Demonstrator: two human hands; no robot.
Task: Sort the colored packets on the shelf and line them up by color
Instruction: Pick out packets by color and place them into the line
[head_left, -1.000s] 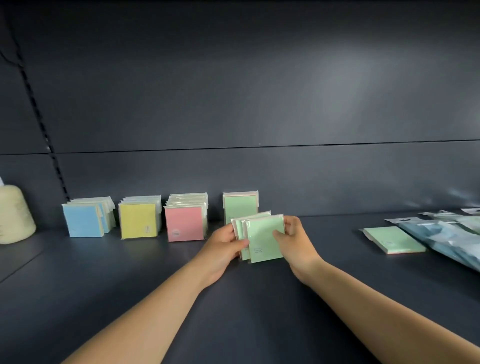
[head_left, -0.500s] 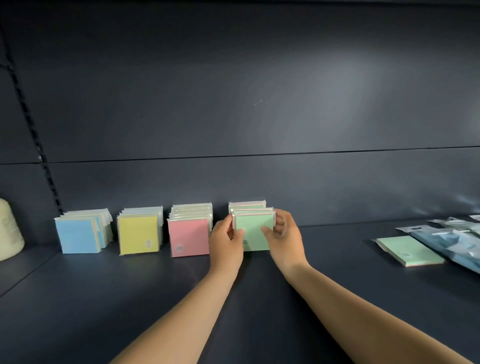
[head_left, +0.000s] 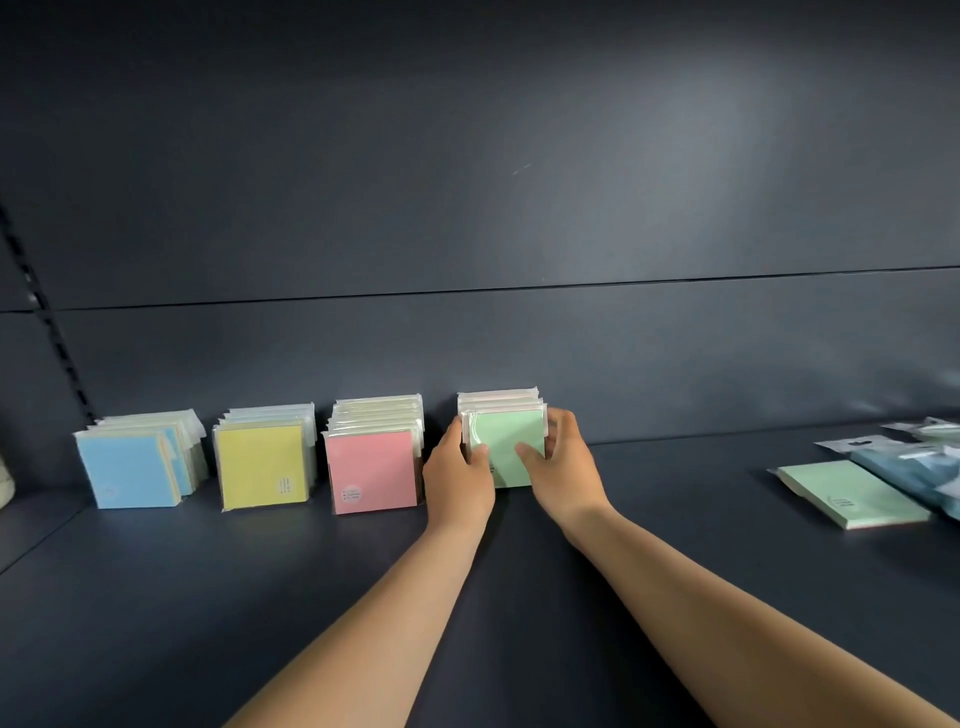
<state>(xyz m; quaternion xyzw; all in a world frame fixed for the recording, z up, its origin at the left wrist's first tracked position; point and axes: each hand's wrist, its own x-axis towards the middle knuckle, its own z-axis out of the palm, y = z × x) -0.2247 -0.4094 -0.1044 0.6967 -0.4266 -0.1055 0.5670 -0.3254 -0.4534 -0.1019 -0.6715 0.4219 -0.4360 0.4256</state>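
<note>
Four upright rows of packets stand along the back of the dark shelf (head_left: 311, 582): blue packets (head_left: 130, 470), yellow packets (head_left: 262, 465), pink packets (head_left: 371, 467) and green packets (head_left: 506, 441). My left hand (head_left: 457, 475) grips the left edge of the front green packets, thumb across their face. On the right edge, my right hand (head_left: 561, 467) grips the same packets, thumb on the front. The packets stand on the shelf against the green row behind. One more green packet (head_left: 852, 491) lies flat at the right.
A heap of clear-wrapped bluish packets (head_left: 919, 462) lies at the far right edge, partly over the flat green packet. A cream-coloured object (head_left: 4, 480) shows at the far left edge. The shelf's back panel rises right behind the rows.
Both hands carried the green packets from mid-shelf back to the green row and set them upright against it. The view has shifted closer.
</note>
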